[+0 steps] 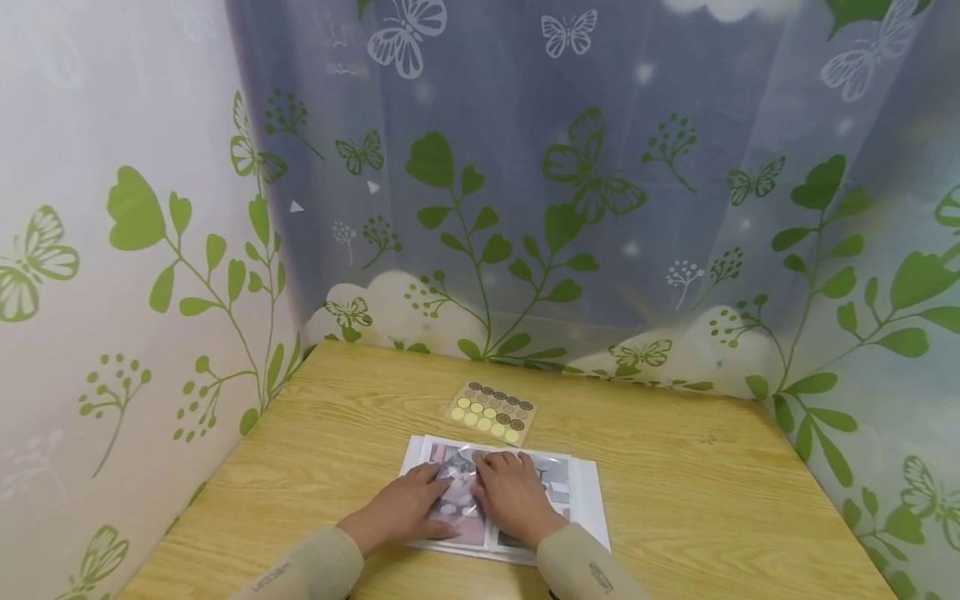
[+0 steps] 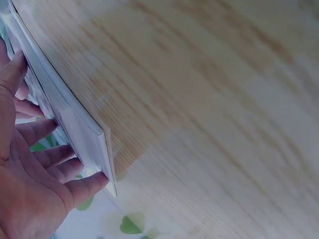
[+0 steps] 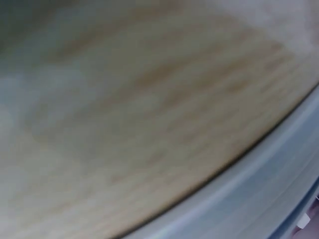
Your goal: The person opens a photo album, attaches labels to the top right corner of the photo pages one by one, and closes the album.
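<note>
Album (image 1: 467, 515) lies under my spread left hand (image 1: 408, 507); whether my right hand (image 1: 516, 493) pinches, I can't tell; even pressure should steady it.

Butterfly-patterned curtains (image 1: 510, 183) hang behind and beside a wood-grain table (image 1: 697, 483).

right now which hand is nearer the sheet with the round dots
Right. The right hand is on the photo booklet, fingertips just short of the sheet; the left hand is also on the booklet, but farther left and farther from the sheet.
</note>
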Demonstrator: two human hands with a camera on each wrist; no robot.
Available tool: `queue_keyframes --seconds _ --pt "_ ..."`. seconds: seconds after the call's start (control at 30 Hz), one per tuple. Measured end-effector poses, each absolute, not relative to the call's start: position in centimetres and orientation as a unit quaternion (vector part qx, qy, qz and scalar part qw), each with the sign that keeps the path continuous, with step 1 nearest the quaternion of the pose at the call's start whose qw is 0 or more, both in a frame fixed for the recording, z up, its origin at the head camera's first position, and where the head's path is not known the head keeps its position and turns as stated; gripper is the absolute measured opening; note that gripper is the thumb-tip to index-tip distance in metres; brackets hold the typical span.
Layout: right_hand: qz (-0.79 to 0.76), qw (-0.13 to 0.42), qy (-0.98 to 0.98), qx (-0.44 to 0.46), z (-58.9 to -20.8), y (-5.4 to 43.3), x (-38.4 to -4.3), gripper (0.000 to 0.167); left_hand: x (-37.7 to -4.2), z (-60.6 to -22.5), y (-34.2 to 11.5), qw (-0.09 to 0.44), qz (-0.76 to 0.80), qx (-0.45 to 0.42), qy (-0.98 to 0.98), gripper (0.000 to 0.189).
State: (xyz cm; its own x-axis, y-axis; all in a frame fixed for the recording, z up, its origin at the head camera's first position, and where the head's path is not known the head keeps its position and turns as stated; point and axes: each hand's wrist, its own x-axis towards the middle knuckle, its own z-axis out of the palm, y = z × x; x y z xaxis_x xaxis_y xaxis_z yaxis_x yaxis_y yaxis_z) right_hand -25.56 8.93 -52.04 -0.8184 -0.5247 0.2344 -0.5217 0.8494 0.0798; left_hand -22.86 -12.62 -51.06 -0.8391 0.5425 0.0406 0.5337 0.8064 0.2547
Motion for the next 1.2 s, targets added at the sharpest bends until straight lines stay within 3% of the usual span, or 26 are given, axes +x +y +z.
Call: queue_keyframes --seconds 0.87,1.2 --pt "0.027 0.021 -0.97 0.242 -51.9 7.3 -25.3 0.066 -22.8 -50.7 -12.6 0.023 0.138 0.293 0.946 0.078" --pt "0.033 0.018 -0.968 0.25 -51.8 7.1 -24.4 0.065 -22.7 -50.6 -12.6 0.012 0.145 0.307 0.941 0.077"
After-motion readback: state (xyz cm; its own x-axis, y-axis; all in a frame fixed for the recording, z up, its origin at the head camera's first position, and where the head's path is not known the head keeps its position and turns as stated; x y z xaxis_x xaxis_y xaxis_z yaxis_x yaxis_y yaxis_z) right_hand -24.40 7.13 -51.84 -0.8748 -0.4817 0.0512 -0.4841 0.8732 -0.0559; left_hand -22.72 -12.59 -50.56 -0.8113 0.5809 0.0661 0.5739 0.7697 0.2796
